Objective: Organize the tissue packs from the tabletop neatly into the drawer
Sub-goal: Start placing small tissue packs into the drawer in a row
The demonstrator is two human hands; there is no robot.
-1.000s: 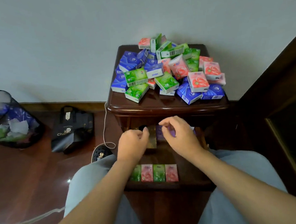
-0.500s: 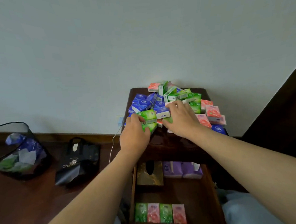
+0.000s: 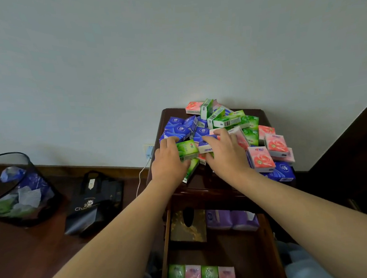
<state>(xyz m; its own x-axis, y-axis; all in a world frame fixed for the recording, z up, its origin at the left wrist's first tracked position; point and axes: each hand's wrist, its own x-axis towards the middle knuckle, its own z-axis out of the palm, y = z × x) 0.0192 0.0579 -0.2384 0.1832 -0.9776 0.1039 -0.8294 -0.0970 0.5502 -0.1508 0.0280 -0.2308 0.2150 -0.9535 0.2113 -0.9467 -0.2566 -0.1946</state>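
A heap of blue, green and pink tissue packs [image 3: 227, 122] covers the dark wooden nightstand top [image 3: 203, 181]. My left hand [image 3: 166, 161] grips a green pack [image 3: 186, 148] at the heap's front left. Beside it, my right hand [image 3: 225, 155] lies over the heap's middle, thumb and fingers curled round a blue pack [image 3: 205, 149] with a white side. Below, the drawer [image 3: 270, 241] stands open. A row of green and pink packs [image 3: 201, 277] stands along its front edge.
The drawer's back holds a gold tissue box [image 3: 187, 226] and purple packs [image 3: 231, 220]. A black mesh bin [image 3: 19, 189] and a black bag [image 3: 93, 201] sit on the floor to the left. A white charger cable [image 3: 140, 176] hangs by the nightstand. Dark furniture [image 3: 352, 148] stands right.
Both hands rose from the drawer to the tabletop heap. The left hand took hold of a green pack and the right closed on a blue one. My view tilted upward.
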